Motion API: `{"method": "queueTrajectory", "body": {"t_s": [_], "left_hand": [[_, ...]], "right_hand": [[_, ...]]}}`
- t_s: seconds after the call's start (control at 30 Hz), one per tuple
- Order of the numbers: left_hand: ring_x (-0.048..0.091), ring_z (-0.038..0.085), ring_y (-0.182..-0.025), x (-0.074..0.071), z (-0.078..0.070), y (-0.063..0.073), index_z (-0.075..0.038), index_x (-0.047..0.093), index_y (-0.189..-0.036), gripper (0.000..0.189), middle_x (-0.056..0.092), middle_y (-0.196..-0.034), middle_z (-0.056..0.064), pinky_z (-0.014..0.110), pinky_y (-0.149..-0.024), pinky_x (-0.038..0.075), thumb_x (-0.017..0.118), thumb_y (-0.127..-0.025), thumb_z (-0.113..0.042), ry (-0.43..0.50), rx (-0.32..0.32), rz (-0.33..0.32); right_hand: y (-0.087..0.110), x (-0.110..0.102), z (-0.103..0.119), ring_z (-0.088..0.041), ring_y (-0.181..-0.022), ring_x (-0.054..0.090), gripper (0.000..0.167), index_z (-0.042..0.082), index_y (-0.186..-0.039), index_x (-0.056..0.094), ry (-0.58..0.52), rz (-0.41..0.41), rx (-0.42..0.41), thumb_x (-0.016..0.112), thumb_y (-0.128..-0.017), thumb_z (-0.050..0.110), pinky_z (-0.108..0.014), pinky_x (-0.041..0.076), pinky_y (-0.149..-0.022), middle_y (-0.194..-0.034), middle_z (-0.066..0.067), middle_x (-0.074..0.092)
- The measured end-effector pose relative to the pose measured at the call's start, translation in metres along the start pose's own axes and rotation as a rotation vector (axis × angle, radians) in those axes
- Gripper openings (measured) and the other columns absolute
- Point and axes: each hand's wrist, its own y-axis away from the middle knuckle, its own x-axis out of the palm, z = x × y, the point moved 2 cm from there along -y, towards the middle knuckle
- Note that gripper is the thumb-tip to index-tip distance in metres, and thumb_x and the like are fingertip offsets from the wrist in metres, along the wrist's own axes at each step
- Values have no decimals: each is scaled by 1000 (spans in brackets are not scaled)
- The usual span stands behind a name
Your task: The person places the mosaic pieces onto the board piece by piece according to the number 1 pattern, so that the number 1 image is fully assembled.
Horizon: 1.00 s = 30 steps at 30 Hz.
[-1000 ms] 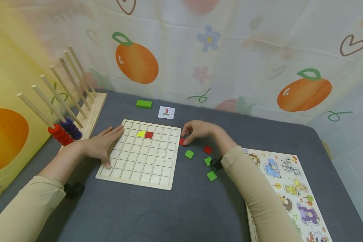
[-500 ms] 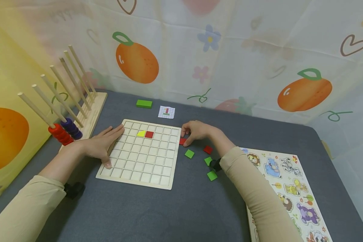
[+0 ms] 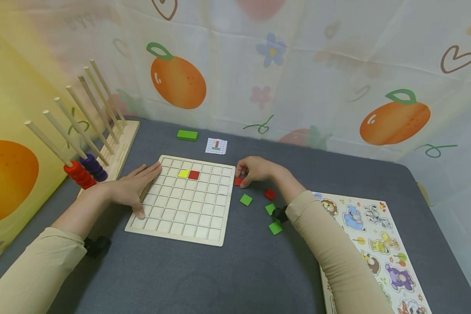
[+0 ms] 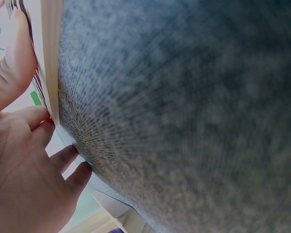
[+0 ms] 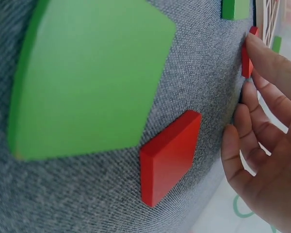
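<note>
A pale wooden grid board (image 3: 173, 238) lies on the table in the head view, with a yellow tile (image 3: 183, 173) and a red tile (image 3: 193, 175) side by side in its cells. My left hand (image 3: 125, 190) rests along the board's left edge, fingers stretched out and thumb lower down. The left wrist view has that thumb (image 4: 23, 53) against the board's side. Just off the right edge, my right hand (image 3: 257, 168) pinches another red tile (image 3: 238, 181) between thumb and fingertips, low at the table. Another loose red tile (image 5: 169, 160) lies closer to the wrist.
Several green tiles (image 3: 275, 228) lie right of the board. Behind it are a small grid card (image 3: 216, 146) and a green block (image 3: 187, 135). A peg stand (image 3: 127, 139) with red and blue rings is left; an animal puzzle (image 3: 390, 237) lies under the right forearm.
The red tile at my right fingertips has shifted slightly away from me and to the right. My left hand and the board have stayed in place.
</note>
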Motion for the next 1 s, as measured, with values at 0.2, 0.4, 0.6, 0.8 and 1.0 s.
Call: {"method": "queueTrajectory", "body": {"t_s": [0.2, 0.4, 0.6, 0.8, 1.0], "left_hand": [[-14, 53, -149, 0, -1, -1, -3, 3, -159, 138, -10, -167, 19, 77, -113, 1, 92, -56, -24, -4, 2, -4], [-13, 53, -149, -1, -1, 0, -2, 2, -159, 138, -10, -167, 19, 77, -113, 1, 92, -55, -26, -7, -4, -4], [-13, 54, -149, -1, -1, 1, -2, 3, -159, 139, -10, -167, 19, 77, -113, 1, 92, -55, -27, -5, -10, -2], [-14, 53, -149, -1, -1, 0, -3, 3, -159, 139, -9, -167, 18, 76, -113, 0, 91, -54, -27, -1, -9, -3], [-14, 53, -149, 0, -1, -1, -3, 3, -159, 139, -10, -168, 18, 76, -113, 1, 92, -54, -27, 1, -13, -1]], "right_hand": [[0, -1, 0, -21, -98, 58, 28, 10, -105, 66, 5, -44, 26, 80, -81, 15, -31, 48, -84, -109, -8, 65], [-2, -3, 1, -19, -84, 58, 26, 11, -97, 65, -14, -107, 39, 82, -77, 9, -26, 47, -72, -96, -5, 67], [-1, -5, 1, -16, -80, 63, 17, 11, -92, 70, -17, -160, 7, 79, -79, 7, -24, 49, -71, -88, -4, 71], [1, -8, 1, -15, -76, 62, 14, 10, -94, 71, -74, -197, 5, 75, -82, 5, -24, 47, -70, -85, -5, 71], [0, -9, 1, -14, -73, 61, 15, 8, -96, 70, -113, -256, -1, 73, -82, 3, -24, 47, -70, -83, -5, 71]]}}
